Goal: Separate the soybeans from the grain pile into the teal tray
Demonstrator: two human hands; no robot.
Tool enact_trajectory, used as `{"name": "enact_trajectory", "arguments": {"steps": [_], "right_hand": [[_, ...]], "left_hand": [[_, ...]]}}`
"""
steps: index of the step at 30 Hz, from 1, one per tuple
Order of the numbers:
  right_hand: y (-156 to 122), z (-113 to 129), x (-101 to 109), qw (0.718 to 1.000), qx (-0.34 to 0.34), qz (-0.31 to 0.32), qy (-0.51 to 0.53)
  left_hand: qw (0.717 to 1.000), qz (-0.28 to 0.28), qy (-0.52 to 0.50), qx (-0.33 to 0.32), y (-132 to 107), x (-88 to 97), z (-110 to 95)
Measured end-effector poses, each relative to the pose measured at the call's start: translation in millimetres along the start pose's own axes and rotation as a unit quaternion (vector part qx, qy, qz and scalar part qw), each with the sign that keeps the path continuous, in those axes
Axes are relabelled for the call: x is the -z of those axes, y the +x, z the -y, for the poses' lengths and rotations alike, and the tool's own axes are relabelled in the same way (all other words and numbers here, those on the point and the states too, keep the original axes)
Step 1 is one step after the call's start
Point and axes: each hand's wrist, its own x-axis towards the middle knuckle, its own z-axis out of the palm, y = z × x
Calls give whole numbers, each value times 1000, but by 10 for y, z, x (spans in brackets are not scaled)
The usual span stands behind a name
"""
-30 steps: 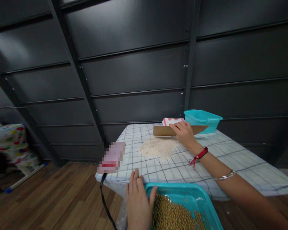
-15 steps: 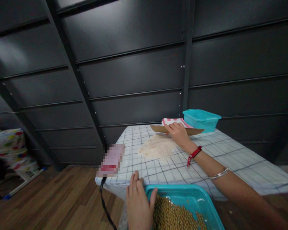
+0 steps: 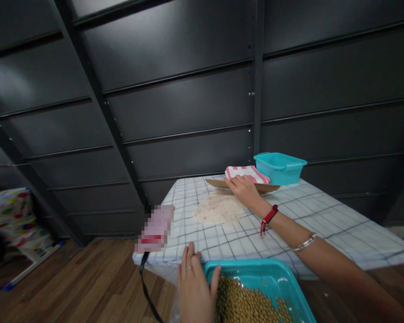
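Observation:
My right hand [image 3: 244,191] grips a long brown piece of cardboard [image 3: 218,183] by its upper edge. The cardboard stands on edge at the far side of a flat, spread pile of whitish grains that look like rice [image 3: 218,208]. Nearer to me, my left hand [image 3: 195,285] is at the left rim of a teal plastic basin [image 3: 256,264], thumb over the rim and fingers stretched along the outside by the table edge. Round yellow-brown beans [image 3: 249,300], like soybeans, lie in the basin, whose near part is cut off by the frame.
A checked white cloth [image 3: 323,224] covers the table. At its back stand a second teal basin [image 3: 281,168] and a folded pink-and-white towel [image 3: 244,172]. A blurred pink object [image 3: 158,224] with a black strap [image 3: 144,282] lies at the left corner. Dark panels rise behind.
My right hand has brought the cardboard slightly towards me and to the left, against the back of the grain pile. My left hand stays at the basin. The view has shifted slightly.

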Motion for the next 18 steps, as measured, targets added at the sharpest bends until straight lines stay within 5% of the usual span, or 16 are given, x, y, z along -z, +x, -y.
{"name": "enact_trajectory", "arguments": {"steps": [18], "right_hand": [[-20, -242, 132, 996, 0, -83, 30]], "left_hand": [[1000, 5, 3, 1, -1, -2, 5]]}}
